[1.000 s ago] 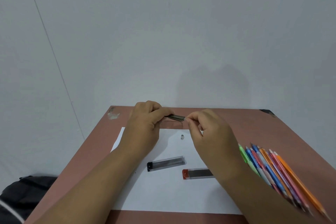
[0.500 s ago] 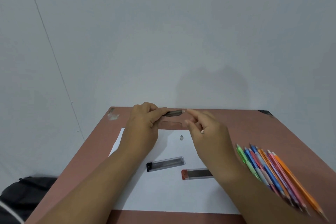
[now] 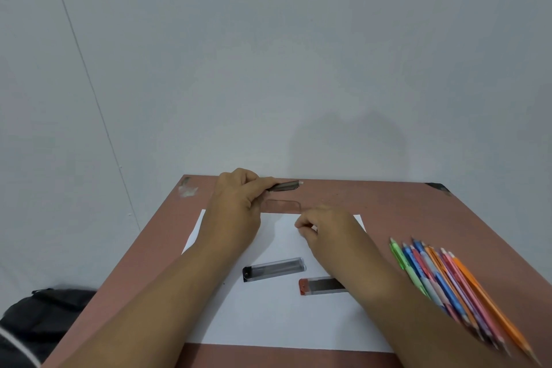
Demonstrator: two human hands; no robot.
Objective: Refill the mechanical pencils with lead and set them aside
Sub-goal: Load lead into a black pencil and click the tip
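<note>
Left hand [image 3: 239, 203] around dark pencil [image 3: 285, 186]; right hand [image 3: 324, 225] curled, contents unclear

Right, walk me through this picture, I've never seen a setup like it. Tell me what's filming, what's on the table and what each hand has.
There is no machine here. A person wears a camera on the head, so the one picture looks forward and down over their own two arms.

The brown table stands against a plain wall, with a white sheet of paper on it. On the paper lie two small lead cases, one with a black end and one with a red end. A row of coloured pencils lies on the table to the right. A clear ruler lies at the paper's far edge.

The left hand holds a dark pencil in its grip, raised above the table. The right hand is down at the paper, fingers curled; what it pinches, if anything, is too small to tell.
</note>
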